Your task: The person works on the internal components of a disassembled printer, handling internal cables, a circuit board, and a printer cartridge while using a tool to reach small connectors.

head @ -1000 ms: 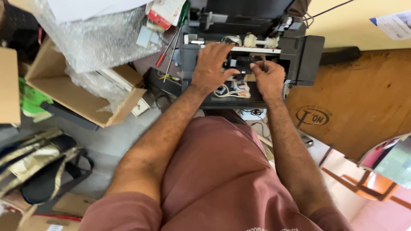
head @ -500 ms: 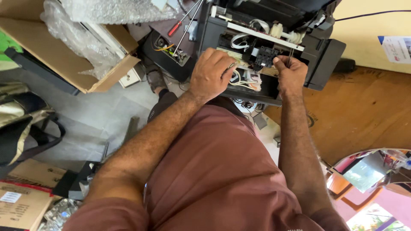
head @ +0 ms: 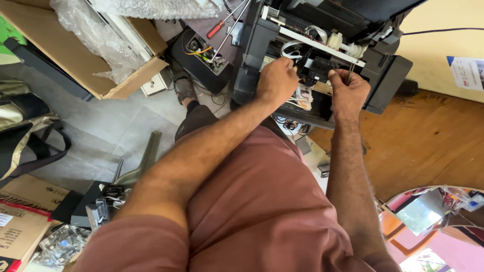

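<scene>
Fingers of the left hand (head: 276, 80) are curled downward and pressed into the open printer (head: 322, 60), their tips hidden among the white ribbon cables (head: 302, 95); whether anything is gripped cannot be told. Fingers of the right hand (head: 348, 93) are closed around a thin dark rod-like tool (head: 349, 71), held upright just beside the black carriage block (head: 317, 70). The printer, a black unit with its cover removed, is set at the top centre of the view, beyond the knees, partly on the grey floor (head: 101, 126) and touching the wooden board (head: 428, 141) at right. A white rail (head: 322, 46) is seen crossing its interior. A second opened black device (head: 201, 55) with exposed wiring is placed just left of the printer, with a red-handled screwdriver (head: 216, 29) lying across it. A cardboard box (head: 75, 55) holding bubble wrap (head: 101, 35) is located at upper left. A dark strapped bag (head: 25, 131) is recorded at the left edge.
</scene>
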